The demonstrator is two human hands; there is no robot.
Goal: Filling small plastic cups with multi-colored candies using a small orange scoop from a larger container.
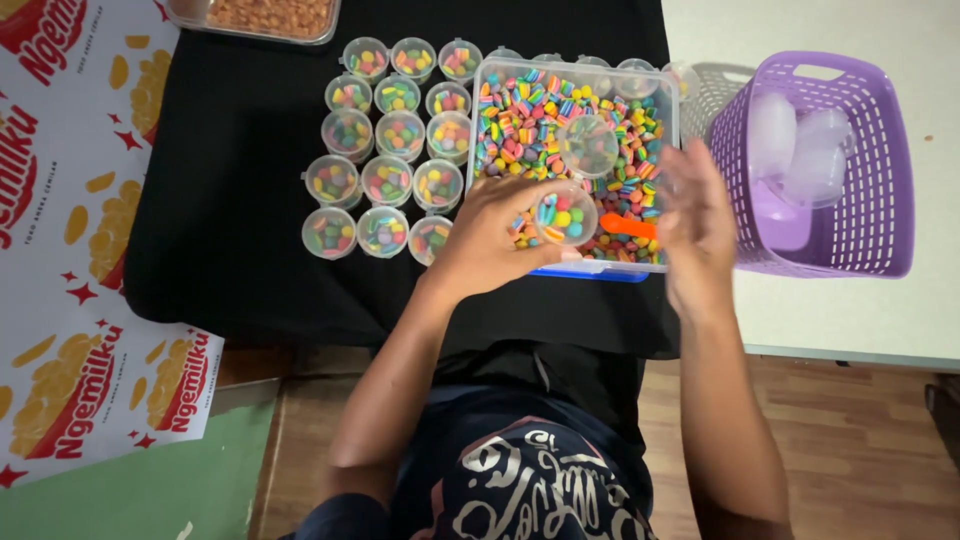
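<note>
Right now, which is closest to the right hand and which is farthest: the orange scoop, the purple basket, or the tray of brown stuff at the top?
From the right hand:
1. Orange scoop, just to its left in the candy box.
2. Purple basket, off to the right.
3. Tray of brown stuff, far at the top left.
</note>
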